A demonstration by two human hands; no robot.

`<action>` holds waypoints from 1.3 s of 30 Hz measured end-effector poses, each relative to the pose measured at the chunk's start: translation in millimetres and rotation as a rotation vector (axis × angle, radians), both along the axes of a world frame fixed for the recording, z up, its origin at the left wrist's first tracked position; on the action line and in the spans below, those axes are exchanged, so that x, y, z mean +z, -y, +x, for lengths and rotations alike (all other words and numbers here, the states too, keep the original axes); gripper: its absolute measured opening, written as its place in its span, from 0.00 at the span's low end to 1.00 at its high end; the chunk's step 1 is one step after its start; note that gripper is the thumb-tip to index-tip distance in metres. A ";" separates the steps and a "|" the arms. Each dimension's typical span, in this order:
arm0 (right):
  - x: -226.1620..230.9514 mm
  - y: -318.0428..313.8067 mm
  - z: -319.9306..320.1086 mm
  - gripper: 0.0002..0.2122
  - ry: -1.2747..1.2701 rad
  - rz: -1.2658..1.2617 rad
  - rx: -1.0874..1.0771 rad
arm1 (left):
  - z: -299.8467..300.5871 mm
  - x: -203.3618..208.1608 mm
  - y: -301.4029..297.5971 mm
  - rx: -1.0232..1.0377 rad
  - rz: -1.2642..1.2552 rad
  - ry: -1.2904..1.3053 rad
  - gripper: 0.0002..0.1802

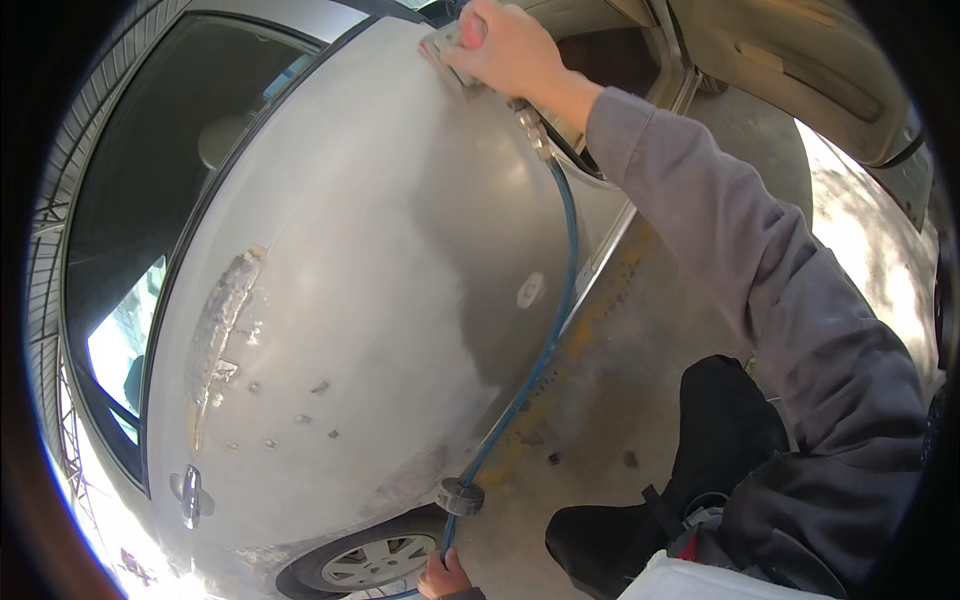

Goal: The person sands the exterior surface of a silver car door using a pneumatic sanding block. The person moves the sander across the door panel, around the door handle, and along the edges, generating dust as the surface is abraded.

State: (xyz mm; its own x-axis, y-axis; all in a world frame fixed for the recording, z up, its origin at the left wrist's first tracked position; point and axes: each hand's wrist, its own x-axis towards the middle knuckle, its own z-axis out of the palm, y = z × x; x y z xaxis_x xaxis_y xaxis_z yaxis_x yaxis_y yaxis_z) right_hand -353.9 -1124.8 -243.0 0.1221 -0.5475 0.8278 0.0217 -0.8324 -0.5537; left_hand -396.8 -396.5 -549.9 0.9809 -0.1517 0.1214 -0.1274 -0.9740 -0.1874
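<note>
head; right grip (508,52) clasps grey tool (450,56); left grip (443,578) clasps blue hose (572,260) crossing car door (350,230); wheel (380,562) nearby

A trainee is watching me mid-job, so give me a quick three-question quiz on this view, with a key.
1. Multiple choice: what does the left hand hold?
A) the wheel
B) the hose
C) the door handle
2. True or false: the right hand is gripping the wheel.
3. Fill in the colour: the hose is ____.

Key: 1. B. 2. False; it grips the tool near the top of the view. 3. Blue.
</note>
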 end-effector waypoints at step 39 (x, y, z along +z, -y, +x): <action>5.4 12.4 -1.3 0.19 0.018 0.114 0.050 | -20.0 40.0 -1.6 -0.150 -0.385 0.142 0.21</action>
State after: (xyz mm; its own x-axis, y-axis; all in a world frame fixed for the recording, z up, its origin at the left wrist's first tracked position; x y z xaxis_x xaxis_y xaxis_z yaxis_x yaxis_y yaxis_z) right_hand -355.3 -1137.2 -237.6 0.1374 -0.6319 0.7628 0.0729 -0.7615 -0.6440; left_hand -416.8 -394.9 -509.9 0.9211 -0.2084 0.3288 -0.2718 -0.9489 0.1602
